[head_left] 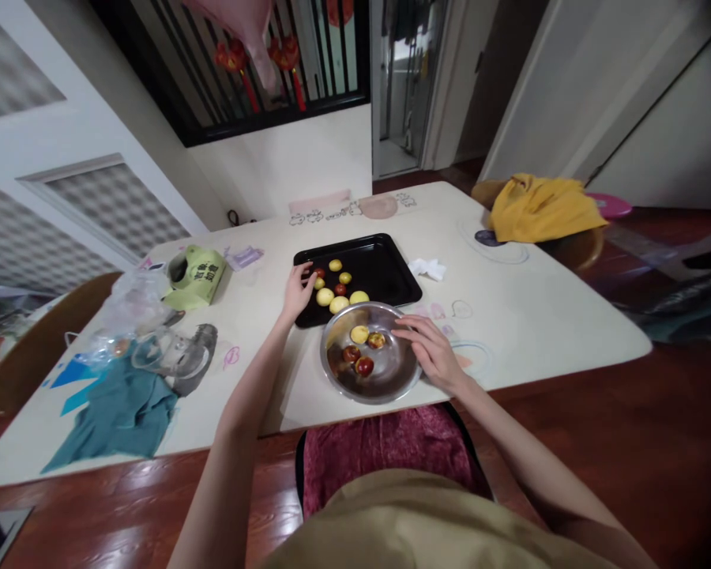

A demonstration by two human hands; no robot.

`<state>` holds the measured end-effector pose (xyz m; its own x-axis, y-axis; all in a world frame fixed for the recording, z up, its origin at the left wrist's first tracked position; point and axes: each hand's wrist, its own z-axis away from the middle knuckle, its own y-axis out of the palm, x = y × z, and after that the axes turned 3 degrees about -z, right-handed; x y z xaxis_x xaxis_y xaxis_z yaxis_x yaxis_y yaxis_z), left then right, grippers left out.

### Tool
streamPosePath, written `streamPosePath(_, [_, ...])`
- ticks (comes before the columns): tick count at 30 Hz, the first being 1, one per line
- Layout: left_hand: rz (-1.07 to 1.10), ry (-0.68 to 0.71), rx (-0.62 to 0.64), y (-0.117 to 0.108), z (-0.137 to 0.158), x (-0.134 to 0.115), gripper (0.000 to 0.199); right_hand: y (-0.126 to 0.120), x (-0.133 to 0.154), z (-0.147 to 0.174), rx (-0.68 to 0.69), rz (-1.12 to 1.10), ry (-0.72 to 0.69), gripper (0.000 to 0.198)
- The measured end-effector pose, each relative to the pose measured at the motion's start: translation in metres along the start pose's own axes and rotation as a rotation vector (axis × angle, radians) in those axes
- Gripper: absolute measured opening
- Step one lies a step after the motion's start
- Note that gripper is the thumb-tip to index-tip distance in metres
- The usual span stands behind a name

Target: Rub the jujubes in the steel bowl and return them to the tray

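My left hand [299,291] is over the left edge of a black baking tray [385,269]. Its fingers are apart, beside a dark red round fruit [319,273] and a small yellow one [319,283]; whether they touch is unclear. Several more round yellow fruits [339,304] and another red one [340,290] lie on the tray. In front of it, touching or overlapping its near edge, sits a steel bowl [391,385] with two red fruits [364,366] and two yellowish pieces [359,335]. My right hand [432,348] rests at the bowl's right rim, fingers stretched out.
A crumpled white tissue [430,269] lies right of the tray. On the left are a green paper bag [198,276], a clear plastic jug [169,352], plastic wrap [133,304] and a teal cloth [122,407]. Yellow cloth [539,209] drapes a chair at the right.
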<state>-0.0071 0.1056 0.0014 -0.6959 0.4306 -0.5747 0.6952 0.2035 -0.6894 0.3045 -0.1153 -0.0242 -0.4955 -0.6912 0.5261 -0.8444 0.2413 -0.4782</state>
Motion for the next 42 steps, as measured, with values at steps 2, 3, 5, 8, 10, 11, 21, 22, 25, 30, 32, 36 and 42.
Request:
streamPosePath(2, [-0.021,-0.007,0.044,0.008,-0.017,0.004,0.033,0.0,0.0,0.0,0.002,0.008,0.004,0.039])
streamPosePath(3, [-0.029,-0.004,0.061,0.012,-0.024,0.005,0.03,0.0,0.0,0.0,0.003,0.009,0.002,0.039])
streamPosePath(5, [-0.053,0.001,0.089,0.018,-0.035,0.006,0.023,-0.001,0.001,0.0,0.005,0.011,0.0,0.039])
streamPosePath(8, [-0.11,-0.012,0.112,0.026,-0.042,0.006,0.013,-0.001,0.001,0.001,0.012,0.019,0.004,0.04])
streamPosePath(10, [-0.14,-0.032,0.113,0.03,-0.041,0.006,0.014,-0.001,0.001,0.001,0.014,0.021,0.002,0.04])
streamPosePath(11, [-0.151,-0.042,0.111,0.031,-0.04,0.006,0.015,-0.002,0.0,0.001,0.014,0.019,-0.005,0.041])
streamPosePath(21, [-0.103,-0.047,0.076,0.022,-0.033,-0.006,0.021,-0.003,-0.002,0.002,0.017,0.003,-0.025,0.04])
streamPosePath(22, [-0.087,-0.034,0.068,0.019,-0.032,-0.01,0.022,-0.002,-0.002,0.001,0.016,0.004,-0.026,0.04])
streamPosePath(25, [0.034,0.056,0.019,0.007,-0.022,-0.028,0.025,-0.001,-0.002,0.001,0.003,0.005,-0.025,0.039])
streamPosePath(30, [0.24,0.292,-0.035,-0.019,0.024,-0.061,0.027,0.001,-0.001,-0.001,-0.021,-0.007,-0.04,0.039])
streamPosePath(32, [0.303,0.324,-0.012,-0.026,0.049,-0.07,0.028,0.001,0.0,-0.002,-0.027,-0.008,-0.044,0.038])
streamPosePath(36, [0.427,0.253,-0.055,-0.031,0.089,-0.077,0.029,0.0,0.001,-0.002,-0.009,-0.005,-0.04,0.038])
streamPosePath(42, [0.427,0.355,0.011,-0.04,0.103,-0.086,0.03,0.0,0.0,-0.001,-0.007,0.002,-0.017,0.039])
